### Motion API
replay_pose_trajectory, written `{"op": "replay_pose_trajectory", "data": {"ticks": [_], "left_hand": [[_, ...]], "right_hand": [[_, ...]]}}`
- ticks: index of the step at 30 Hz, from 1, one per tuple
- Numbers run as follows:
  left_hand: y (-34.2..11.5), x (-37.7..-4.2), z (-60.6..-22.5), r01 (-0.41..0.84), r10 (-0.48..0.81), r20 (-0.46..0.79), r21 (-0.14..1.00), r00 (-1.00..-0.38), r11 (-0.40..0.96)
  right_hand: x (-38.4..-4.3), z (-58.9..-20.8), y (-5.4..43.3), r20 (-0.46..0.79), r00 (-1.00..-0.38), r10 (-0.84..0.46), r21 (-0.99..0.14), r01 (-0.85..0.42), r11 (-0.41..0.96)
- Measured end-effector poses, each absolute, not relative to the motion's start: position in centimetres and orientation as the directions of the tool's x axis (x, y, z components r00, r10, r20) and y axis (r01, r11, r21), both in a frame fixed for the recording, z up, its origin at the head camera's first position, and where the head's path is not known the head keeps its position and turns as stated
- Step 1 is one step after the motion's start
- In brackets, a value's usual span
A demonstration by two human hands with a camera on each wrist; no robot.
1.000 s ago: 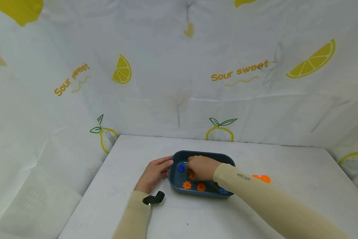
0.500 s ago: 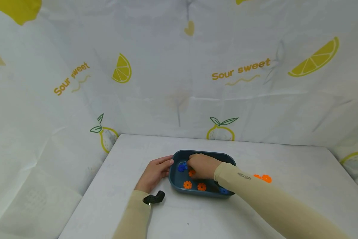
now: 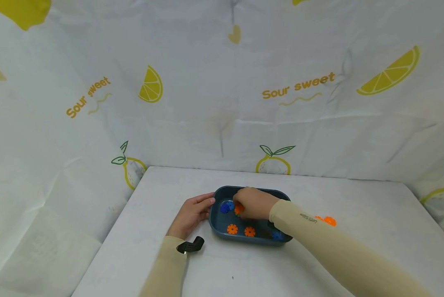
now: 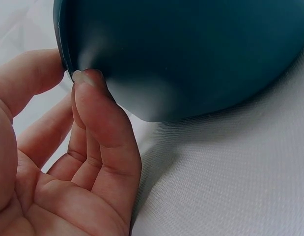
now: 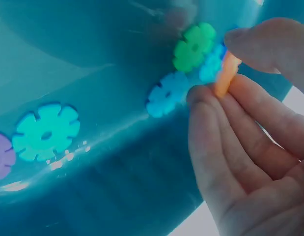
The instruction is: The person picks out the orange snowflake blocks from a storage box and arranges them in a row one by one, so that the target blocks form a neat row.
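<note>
In the head view, my left hand (image 3: pixel 192 213) pinches the left rim of a dark blue-green plastic bin (image 3: pixel 220 222). The left wrist view has thumb and fingertips on that rim. My right hand (image 3: pixel 257 203) is over the bin's inside, pinching an orange notched disc (image 5: pixel 227 75) edge-on between thumb and fingers. Near those fingertips, the right wrist view has a green disc (image 5: pixel 194 47) and a blue disc (image 5: pixel 167 94) in the bin. Two orange discs, one of them this orange disc (image 3: pixel 232 229), lie along the near side, and a dark blue disc (image 3: pixel 224 208) lies at the left.
On the white table (image 3: pixel 132 255), two orange discs (image 3: pixel 330 221) lie right of the bin, partly behind my right forearm. Another blue disc (image 3: pixel 277 235) is in the bin's near right corner. A lemon-print cloth (image 3: pixel 207 82) hangs behind the table.
My right hand has risen slightly with the orange disc, which shows more clearly between its fingers. The left hand keeps its place on the rim, and the bin stays put.
</note>
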State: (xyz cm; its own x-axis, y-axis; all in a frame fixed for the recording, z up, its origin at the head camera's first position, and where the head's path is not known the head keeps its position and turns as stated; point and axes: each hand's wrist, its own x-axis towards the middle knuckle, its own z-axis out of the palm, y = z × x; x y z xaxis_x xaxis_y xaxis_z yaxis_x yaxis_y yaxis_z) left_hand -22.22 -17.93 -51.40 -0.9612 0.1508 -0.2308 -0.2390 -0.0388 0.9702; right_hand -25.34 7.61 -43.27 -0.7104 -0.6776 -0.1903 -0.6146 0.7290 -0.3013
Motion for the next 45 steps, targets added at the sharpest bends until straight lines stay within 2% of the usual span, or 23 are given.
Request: {"op": "replay_pose_trajectory", "data": {"ticks": [8, 14, 18, 24, 32, 45], "left_hand": [[-18.2, -22.8, -52.1, -0.233, 0.172, -0.225, 0.972, -0.959, -0.028], [-20.3, -22.6, -52.2, -0.234, 0.154, -0.226, 0.972, -0.962, -0.031], [-22.2, -22.2, -52.4, -0.243, 0.128, -0.238, 0.97, -0.963, -0.025], [-24.3, -21.7, -52.7, -0.249, 0.096, -0.245, 0.968, -0.965, -0.025], [-24.7, -21.5, -52.3, -0.287, 0.075, -0.282, 0.956, -0.957, -0.06], [-24.7, -21.9, -52.3, -0.265, 0.083, -0.26, 0.963, -0.962, -0.052]], "right_hand": [[-24.5, -42.4, 11.2, -0.073, -0.766, -0.638, -0.463, -0.541, 0.702], [-23.5, -42.9, 13.3, 0.024, -0.828, -0.56, -0.601, -0.459, 0.654], [-22.7, -43.0, 14.6, 0.078, -0.859, -0.506, -0.653, -0.427, 0.625], [-21.6, -43.2, 17.1, 0.103, -0.906, -0.411, -0.693, -0.361, 0.624], [-20.1, -44.2, 21.4, 0.107, -0.965, -0.239, -0.71, -0.243, 0.661], [-18.1, -46.4, 26.7, 0.088, -0.991, -0.102, -0.683, -0.135, 0.718]]}}
